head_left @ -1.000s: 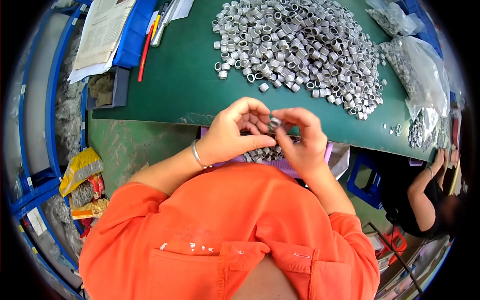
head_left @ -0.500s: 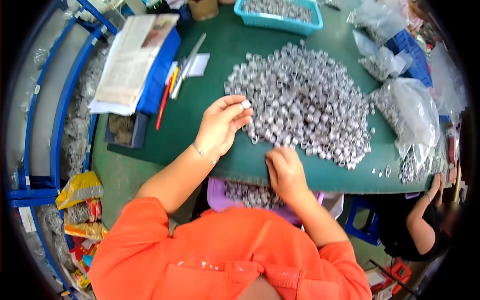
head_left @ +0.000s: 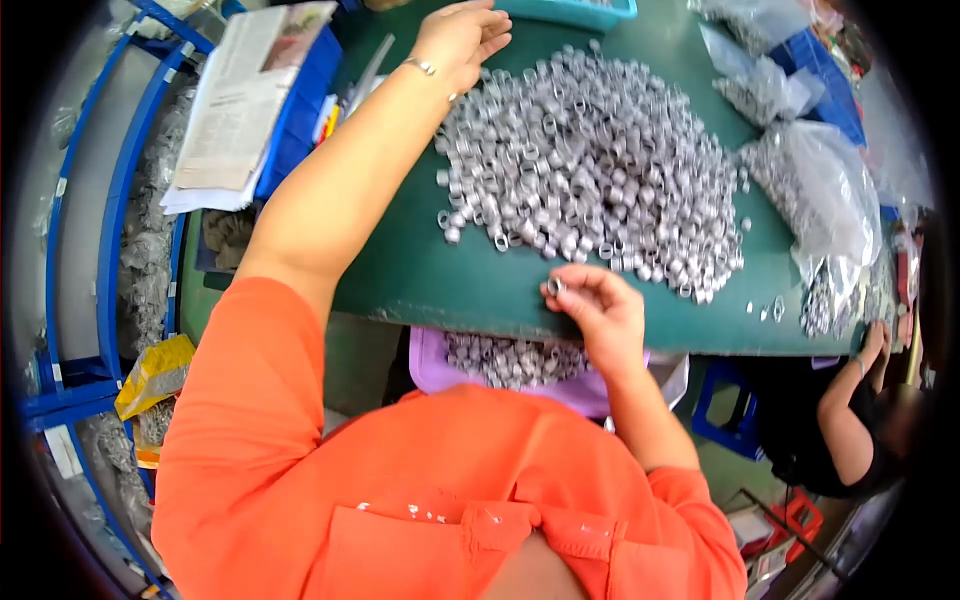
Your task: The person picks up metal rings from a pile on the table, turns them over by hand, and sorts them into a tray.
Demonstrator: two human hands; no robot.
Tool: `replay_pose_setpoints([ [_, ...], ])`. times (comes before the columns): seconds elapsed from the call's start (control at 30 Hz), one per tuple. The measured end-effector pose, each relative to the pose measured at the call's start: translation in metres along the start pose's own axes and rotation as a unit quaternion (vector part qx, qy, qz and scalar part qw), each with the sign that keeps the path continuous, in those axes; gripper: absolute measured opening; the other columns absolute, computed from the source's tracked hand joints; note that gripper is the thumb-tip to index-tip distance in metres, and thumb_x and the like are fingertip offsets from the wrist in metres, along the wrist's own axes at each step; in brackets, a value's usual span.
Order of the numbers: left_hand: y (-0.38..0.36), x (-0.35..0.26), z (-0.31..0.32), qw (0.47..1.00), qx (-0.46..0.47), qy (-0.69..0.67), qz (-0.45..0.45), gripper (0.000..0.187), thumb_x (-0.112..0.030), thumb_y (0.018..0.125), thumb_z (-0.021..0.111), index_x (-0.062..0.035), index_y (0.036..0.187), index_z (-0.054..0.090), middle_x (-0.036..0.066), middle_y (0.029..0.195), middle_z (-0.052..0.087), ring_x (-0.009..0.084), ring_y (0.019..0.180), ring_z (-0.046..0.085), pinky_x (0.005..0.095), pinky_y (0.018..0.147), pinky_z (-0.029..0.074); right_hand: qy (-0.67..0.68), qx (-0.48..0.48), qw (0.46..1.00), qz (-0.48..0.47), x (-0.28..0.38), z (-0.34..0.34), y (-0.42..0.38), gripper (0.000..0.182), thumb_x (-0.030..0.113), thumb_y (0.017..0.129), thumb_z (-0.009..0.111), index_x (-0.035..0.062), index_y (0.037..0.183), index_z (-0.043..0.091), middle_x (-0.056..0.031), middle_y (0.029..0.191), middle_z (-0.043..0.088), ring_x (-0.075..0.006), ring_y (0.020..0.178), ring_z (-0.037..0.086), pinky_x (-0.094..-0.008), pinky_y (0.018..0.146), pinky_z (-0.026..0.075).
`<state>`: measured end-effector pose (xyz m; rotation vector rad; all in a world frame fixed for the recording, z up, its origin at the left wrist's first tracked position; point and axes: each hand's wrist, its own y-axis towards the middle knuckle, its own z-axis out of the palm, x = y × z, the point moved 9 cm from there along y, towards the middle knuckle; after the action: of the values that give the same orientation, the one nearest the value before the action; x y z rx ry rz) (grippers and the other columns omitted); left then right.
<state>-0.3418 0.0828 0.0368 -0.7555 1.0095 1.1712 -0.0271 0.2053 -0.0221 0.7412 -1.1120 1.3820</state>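
Note:
A large heap of small grey metal rings [head_left: 600,160] lies on the green table. My right hand [head_left: 612,312], at the table's near edge below the heap, pinches one metal ring [head_left: 555,287] between thumb and fingertips. Far forward, my left hand [head_left: 455,45] reaches beside the turquoise basket [head_left: 570,12], which is partly cut off by the top of the view. Its fingers are stretched and somewhat apart, and no ring shows in them. The fingertips at the frame's top edge are only partly seen.
A purple tub [head_left: 432,365] with more rings sits under the table edge. Clear plastic bags [head_left: 825,190] of parts lie at right, near another person's arm [head_left: 845,410]. A newspaper [head_left: 235,100] rests on a blue bin [head_left: 300,110] at left, beside blue shelving [head_left: 125,180].
My left hand has moved forward from the heap's left edge to the basket; the ring it pinched is no longer visible. My right hand has turned, lifting a ring into view.

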Motion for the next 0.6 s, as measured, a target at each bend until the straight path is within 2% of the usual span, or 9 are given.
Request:
replay_pose_setpoints([
  [0.07,-0.074,-0.012,0.027,0.99,0.028,0.136,0.035,0.025,-0.006,0.085,0.058,0.0028,0.108,0.056,0.01,0.096,0.063,0.0156,0.087,0.06,0.0261,0.073,0.05,0.051,0.025,0.998,0.023,-0.002,0.001,0.0,0.018,-0.006,0.085,0.055,-0.008,0.102,0.057,-0.0141,0.098,0.063,-0.0216,0.09,0.064,-0.0281,0.077,0.054],
  [0.13,-0.124,-0.003,0.036,0.985,0.084,0.147,0.016,0.019,-0.005,0.085,0.058,0.0015,0.102,0.059,0.006,0.09,0.062,0.0102,0.075,0.058,0.0213,0.062,0.047,0.095,0.027,0.993,0.065,-0.006,0.001,-0.003,0.017,-0.005,0.086,0.054,-0.0075,0.103,0.057,-0.0157,0.099,0.063,-0.0227,0.089,0.064,-0.0287,0.077,0.054],
  [0.2,-0.174,0.007,0.042,0.968,0.118,0.218,-0.023,0.014,-0.004,0.085,0.058,0.0009,0.098,0.06,0.005,0.087,0.061,0.0081,0.065,0.056,0.0203,0.056,0.046,0.154,0.053,0.984,0.069,-0.008,0.002,-0.004,0.016,-0.002,0.087,0.054,-0.0065,0.102,0.057,-0.0182,0.101,0.063,-0.0233,0.088,0.065,-0.0301,0.077,0.055],
  [0.33,-0.237,0.037,0.047,0.966,0.173,0.175,-0.076,0.009,-0.001,0.086,0.057,0.0007,0.094,0.06,0.003,0.085,0.06,0.0057,0.063,0.055,0.0193,0.053,0.045,0.206,0.076,0.972,0.084,-0.008,0.004,-0.007,0.016,-0.001,0.088,0.053,-0.0063,0.102,0.057,-0.0187,0.101,0.063,-0.0228,0.088,0.065,-0.0298,0.077,0.055],
  [0.47,-0.268,0.061,0.05,0.957,0.179,0.106,-0.201,0.012,-0.004,0.087,0.057,0.0006,0.098,0.057,0.004,0.085,0.06,0.0044,0.064,0.054,0.018,0.052,0.045,0.208,0.08,0.972,0.068,-0.008,0.003,-0.011,0.016,0.0,0.089,0.052,-0.0059,0.103,0.056,-0.019,0.102,0.062,-0.0228,0.089,0.065,-0.0295,0.077,0.055],
  [0.5,-0.274,0.063,0.051,0.948,0.177,0.109,-0.241,0.015,-0.004,0.086,0.06,0.0012,0.1,0.055,0.005,0.086,0.06,0.0063,0.068,0.057,0.0196,0.056,0.048,0.208,0.079,0.972,0.07,-0.01,0.005,-0.013,0.016,0.0,0.089,0.052,-0.0059,0.103,0.056,-0.019,0.102,0.062,-0.0228,0.089,0.065,-0.0295,0.077,0.055],
  [0.57,-0.281,0.067,0.055,0.956,0.176,0.066,-0.224,0.017,-0.003,0.085,0.061,0.0012,0.1,0.054,0.005,0.087,0.06,0.0075,0.07,0.059,0.0208,0.06,0.05,-0.014,0.04,0.993,-0.112,0.015,0.003,-0.021,0.018,-0.008,0.081,0.056,-0.0044,0.099,0.057,-0.0162,0.098,0.063,-0.0221,0.088,0.063,-0.0294,0.076,0.053],
  [0.6,-0.282,0.067,0.057,0.963,0.175,0.024,-0.204,0.019,-0.002,0.084,0.062,0.0013,0.101,0.054,0.005,0.088,0.06,0.0088,0.073,0.06,0.022,0.063,0.051,-0.127,0.02,0.971,-0.2,0.028,0.006,-0.027,0.021,-0.012,0.077,0.058,-0.0037,0.097,0.057,-0.0148,0.097,0.063,-0.0218,0.087,0.063,-0.0294,0.076,0.052],
])
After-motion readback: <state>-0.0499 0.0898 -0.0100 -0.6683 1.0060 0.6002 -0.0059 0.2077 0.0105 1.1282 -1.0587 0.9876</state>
